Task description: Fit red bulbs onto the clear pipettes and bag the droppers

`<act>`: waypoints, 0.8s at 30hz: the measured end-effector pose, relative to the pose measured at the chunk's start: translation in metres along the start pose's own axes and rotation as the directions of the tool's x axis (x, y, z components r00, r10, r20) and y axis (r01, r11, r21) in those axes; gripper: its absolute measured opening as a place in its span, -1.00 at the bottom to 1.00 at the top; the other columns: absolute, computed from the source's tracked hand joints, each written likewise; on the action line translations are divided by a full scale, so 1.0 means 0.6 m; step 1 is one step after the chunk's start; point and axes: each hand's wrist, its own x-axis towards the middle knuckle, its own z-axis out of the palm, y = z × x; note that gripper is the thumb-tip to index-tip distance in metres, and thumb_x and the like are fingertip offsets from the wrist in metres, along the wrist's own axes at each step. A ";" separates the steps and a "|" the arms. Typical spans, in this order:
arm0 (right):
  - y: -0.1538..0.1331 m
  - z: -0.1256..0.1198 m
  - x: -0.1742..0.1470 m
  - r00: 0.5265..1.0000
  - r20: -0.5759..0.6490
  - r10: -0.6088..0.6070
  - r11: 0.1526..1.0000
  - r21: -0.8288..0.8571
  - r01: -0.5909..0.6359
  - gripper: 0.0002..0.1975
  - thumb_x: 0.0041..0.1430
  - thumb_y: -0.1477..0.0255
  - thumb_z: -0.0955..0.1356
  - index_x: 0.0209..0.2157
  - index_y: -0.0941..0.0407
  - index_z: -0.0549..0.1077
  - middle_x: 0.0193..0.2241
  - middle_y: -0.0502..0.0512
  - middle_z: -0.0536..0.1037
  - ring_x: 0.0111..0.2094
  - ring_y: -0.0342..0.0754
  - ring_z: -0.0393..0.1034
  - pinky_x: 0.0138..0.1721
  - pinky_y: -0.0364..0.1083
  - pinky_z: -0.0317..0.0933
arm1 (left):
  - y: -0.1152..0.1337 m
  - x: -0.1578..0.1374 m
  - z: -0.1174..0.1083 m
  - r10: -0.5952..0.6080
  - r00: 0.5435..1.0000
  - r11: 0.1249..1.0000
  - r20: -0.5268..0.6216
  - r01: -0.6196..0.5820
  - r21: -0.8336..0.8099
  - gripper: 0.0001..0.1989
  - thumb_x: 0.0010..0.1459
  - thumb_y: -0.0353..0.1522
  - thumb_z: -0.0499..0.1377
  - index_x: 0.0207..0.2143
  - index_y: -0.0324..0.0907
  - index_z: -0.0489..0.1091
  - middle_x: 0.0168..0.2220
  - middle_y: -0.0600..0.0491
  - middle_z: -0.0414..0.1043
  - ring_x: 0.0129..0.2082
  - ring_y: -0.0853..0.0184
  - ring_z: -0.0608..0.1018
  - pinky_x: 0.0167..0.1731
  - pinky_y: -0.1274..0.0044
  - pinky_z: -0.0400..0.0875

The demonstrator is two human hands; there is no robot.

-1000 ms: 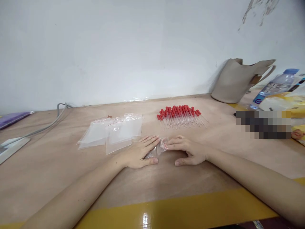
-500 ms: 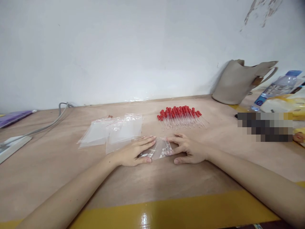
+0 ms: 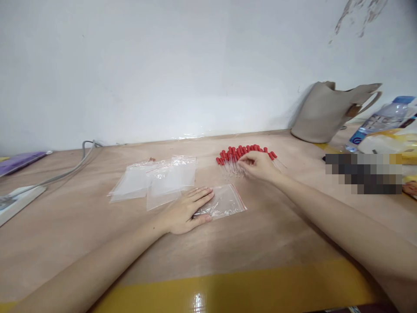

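My left hand lies flat, fingers stretched out, on the left part of a clear zip bag. The bag rests on the table with its red-striped opening edge toward the right. Over the row of clear droppers with red bulbs, my right hand is curled, thumb and forefinger pinched together among the thin tubes. Whatever may be between those fingertips is too small to make out. Several more zip bags lie overlapping beyond my left hand, to its left.
A grey cable runs to a white power strip at the left, near a purple packet. Toward the back right stand a beige bag and a tilted water bottle. Yellow tape covers the table's front edge.
My right hand has let go of the zip bag's right end and moved up to the droppers, its fingers drawing together. The bag's red-striped edge now shows fully. My left hand stays on the bag.
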 end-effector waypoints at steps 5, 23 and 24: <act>0.016 0.035 0.092 0.984 -0.074 0.162 0.936 -0.304 -0.177 -0.69 0.11 0.30 0.25 -0.19 0.11 0.50 -0.24 0.18 0.47 -0.20 0.03 0.31 -0.18 -0.01 0.15 | -0.004 -0.003 0.005 -0.010 0.999 1.000 -0.048 0.009 -0.025 -0.39 0.21 -0.10 -0.05 0.24 -0.11 -0.09 0.27 -0.08 -0.12 0.23 0.14 0.04 0.15 0.27 0.06; 0.003 0.014 0.118 0.927 -0.116 0.357 0.864 0.418 -0.280 -0.81 0.17 0.31 0.23 -0.34 0.15 0.31 -0.44 0.09 0.49 -0.47 -0.16 0.32 -0.37 -0.14 0.20 | 0.007 -0.006 -0.005 -0.046 0.998 0.998 -0.045 0.044 -0.048 -0.46 0.25 -0.13 -0.13 0.22 -0.13 -0.02 0.21 -0.05 0.06 0.20 0.14 0.12 0.17 0.26 0.00; 0.002 0.005 0.099 0.911 -0.162 0.378 0.835 0.485 -0.260 -0.79 0.18 0.26 0.22 -0.34 0.13 0.28 -0.48 0.06 0.48 -0.51 -0.17 0.30 -0.42 -0.15 0.19 | 0.007 -0.005 -0.005 -0.050 0.998 0.998 -0.041 0.048 -0.044 -0.46 0.25 -0.13 -0.13 0.22 -0.13 -0.02 0.21 -0.05 0.05 0.20 0.14 0.11 0.17 0.25 -0.01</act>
